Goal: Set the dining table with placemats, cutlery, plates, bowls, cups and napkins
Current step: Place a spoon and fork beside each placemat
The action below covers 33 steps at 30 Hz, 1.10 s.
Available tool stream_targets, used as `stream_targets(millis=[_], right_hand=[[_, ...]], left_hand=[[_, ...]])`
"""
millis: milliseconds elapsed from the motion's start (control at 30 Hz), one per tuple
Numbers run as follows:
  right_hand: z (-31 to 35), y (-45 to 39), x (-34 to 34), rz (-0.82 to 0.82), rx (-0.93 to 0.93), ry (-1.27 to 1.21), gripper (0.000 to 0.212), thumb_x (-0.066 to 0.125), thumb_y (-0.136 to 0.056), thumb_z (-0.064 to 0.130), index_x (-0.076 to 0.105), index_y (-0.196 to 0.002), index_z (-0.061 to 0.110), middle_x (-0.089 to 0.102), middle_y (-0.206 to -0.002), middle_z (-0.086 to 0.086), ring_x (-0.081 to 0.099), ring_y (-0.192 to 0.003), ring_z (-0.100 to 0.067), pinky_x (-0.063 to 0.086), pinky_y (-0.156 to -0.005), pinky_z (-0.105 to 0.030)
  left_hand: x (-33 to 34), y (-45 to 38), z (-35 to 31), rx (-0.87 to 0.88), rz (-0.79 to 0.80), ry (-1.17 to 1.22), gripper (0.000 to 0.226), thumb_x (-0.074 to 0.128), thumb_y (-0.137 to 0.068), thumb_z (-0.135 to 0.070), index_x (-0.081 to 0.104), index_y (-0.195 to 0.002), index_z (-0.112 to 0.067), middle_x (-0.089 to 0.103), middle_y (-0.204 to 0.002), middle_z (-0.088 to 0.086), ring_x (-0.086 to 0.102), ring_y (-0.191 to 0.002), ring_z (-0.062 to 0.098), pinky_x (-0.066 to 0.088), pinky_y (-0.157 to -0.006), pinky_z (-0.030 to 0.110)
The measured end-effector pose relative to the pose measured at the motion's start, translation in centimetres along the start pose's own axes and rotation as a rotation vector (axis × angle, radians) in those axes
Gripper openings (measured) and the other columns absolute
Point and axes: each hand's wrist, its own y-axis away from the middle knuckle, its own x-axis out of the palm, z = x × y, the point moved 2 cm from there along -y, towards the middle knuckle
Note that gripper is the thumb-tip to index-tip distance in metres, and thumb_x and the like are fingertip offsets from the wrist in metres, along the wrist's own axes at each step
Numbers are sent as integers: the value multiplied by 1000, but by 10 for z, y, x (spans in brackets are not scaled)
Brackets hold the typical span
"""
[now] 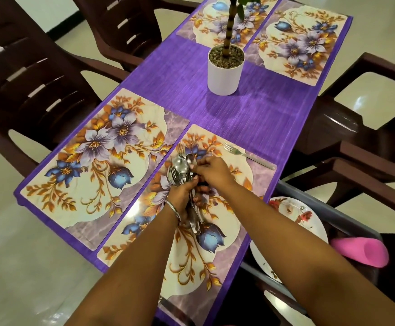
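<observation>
Over the near mat (227,231), the left hand (182,196) grips the cutlery bundle (180,170) upright so the right hand (211,170) can pinch one piece free, likely to join the fork (248,155) already laid.

I am gripping a bundle of shiny steel spoons and forks (182,168) that is gleaming against the glossy floral laminated placemat (227,234), which is catching glare. The ribbed purple cloth table cover (250,114) is looking matt beside the smooth white plastic plant pot (224,76) and the polished brown plastic chairs (34,74).
</observation>
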Motion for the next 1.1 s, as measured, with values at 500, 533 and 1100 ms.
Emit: stream_targets(millis=[500, 533, 1100], right_hand=[[-12, -5, -54, -196, -202, 291, 21, 56, -91, 1, 69, -107, 7, 66, -92, -8, 60, -76, -15, 47, -62, -26], [-18, -4, -52, -200, -242, 349, 22, 57, -91, 2, 70, -107, 7, 68, -94, -9, 61, -81, -20, 51, -69, -31], [-41, 24, -77, -369, -365, 721, 24, 54, -95, 9, 70, -113, 8, 64, -103, -9, 54, -101, -25, 49, -83, -35]], left_hand=[[2, -3, 1, 17, -16, -34, 30, 44, -101, -18, 60, -82, -2, 51, -51, 2, 31, -33, 5, 31, -36, 17], [2, -3, 0, 22, -22, -32, 30, 44, -101, -18, 60, -82, -1, 51, -51, 2, 32, -32, 5, 31, -36, 17], [3, 0, -1, 40, -67, -69, 28, 47, -99, -15, 61, -79, -1, 53, -50, 2, 33, -31, 6, 32, -34, 16]])
